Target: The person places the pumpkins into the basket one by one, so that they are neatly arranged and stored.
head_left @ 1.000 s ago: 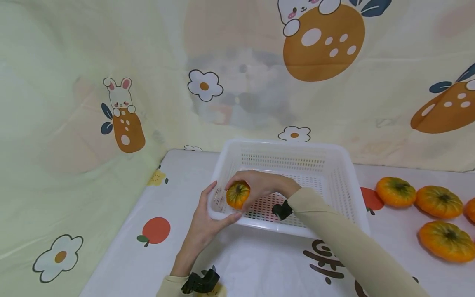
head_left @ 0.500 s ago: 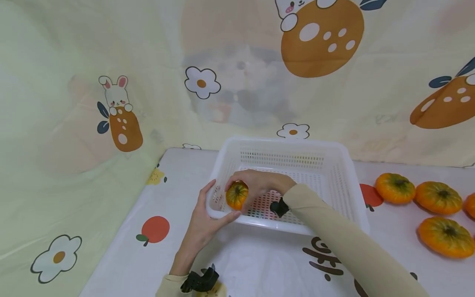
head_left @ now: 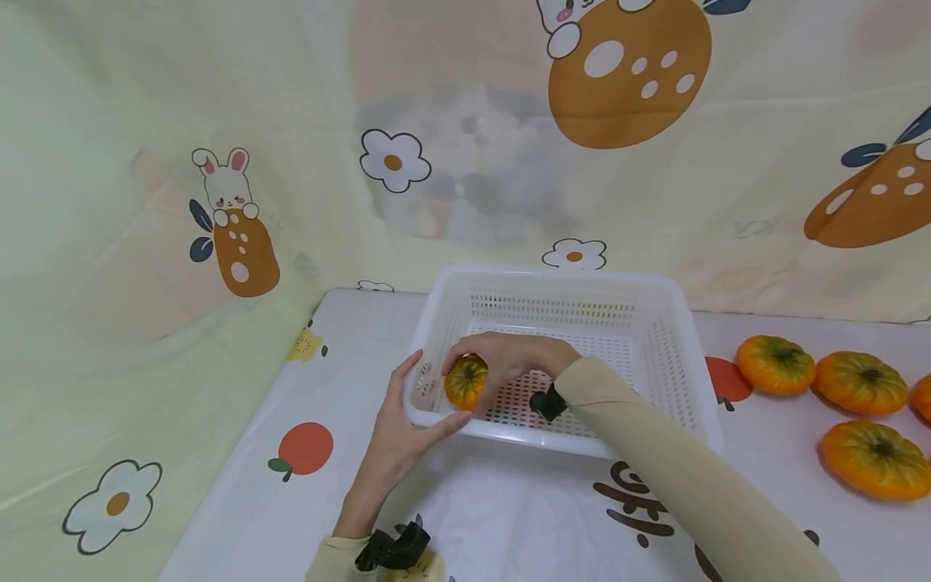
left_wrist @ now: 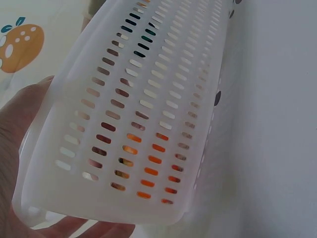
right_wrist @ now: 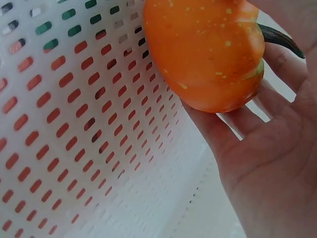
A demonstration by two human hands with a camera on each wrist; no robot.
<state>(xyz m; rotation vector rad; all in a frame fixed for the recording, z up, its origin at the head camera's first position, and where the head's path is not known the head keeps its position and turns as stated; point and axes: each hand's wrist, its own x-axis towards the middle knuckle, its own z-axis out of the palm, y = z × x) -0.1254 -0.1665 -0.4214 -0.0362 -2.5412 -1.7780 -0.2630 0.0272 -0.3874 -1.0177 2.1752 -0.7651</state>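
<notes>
A white plastic basket (head_left: 575, 440) with slotted walls stands on the table. Its near left corner sits in the spread between thumb and fingers of my left hand (head_left: 396, 449), which holds it from outside. In the left wrist view, that hand (left_wrist: 15, 148) wraps the end of the basket (left_wrist: 119, 198). Inside the same corner, my right hand (head_left: 502, 364) grips a small orange pumpkin (head_left: 465, 384) from above. The right wrist view shows the pumpkin (right_wrist: 208, 54) with its dark curved stem toward the palm, close over the slotted floor, and the right hand's fingers (right_wrist: 213, 126) around its side.
To the right of the basket lie several more pumpkins (head_left: 861, 382), one cut off by the frame's edge. A white printed cloth (head_left: 509, 517) covers the table. Patterned fabric (head_left: 313, 202) hangs close behind and on the left.
Both hands keep their places at the basket and on the pumpkin. The head view has shifted slightly, so the scene sits a little higher in it.
</notes>
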